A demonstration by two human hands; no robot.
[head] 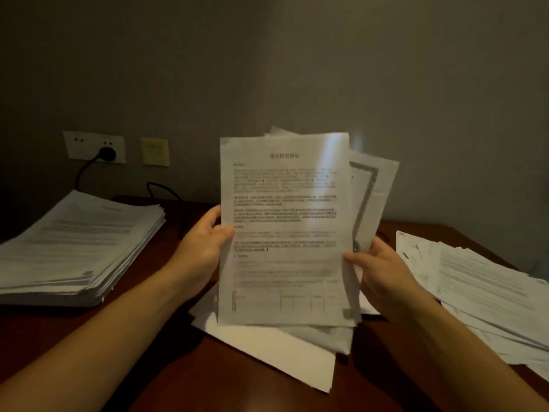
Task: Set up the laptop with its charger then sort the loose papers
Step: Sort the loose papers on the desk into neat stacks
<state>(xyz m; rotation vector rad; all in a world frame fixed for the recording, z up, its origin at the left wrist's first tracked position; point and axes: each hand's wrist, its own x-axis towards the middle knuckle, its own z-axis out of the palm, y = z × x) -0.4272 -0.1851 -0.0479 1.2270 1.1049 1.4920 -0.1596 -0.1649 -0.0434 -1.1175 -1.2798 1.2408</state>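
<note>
I'm looking at a fanned sheaf of papers (285, 227), held upright between both hands, above the desk (166, 379). The left hand (205, 242) grips its left edge, thumb across the front, fingers curled behind. The right hand (383, 272) pinches the lower right edge, thumb on the front page. That front page carries a centred heading, blocks of dense print and a table near the bottom, all too blurred for me to read. A bordered sheet (371, 185) pokes out behind it on the right-hand side. Right under the hands, loose sheets (273, 349) lie crooked on the wood. Out past the left hand sits a thick squared stack (74, 245); past the right hand, a sloppy spread pile (481, 295). Beyond the left hand, on the wall, a black plug (107, 154) sits in a white socket (95, 147), beside a yellowish plate (155, 151).
</note>
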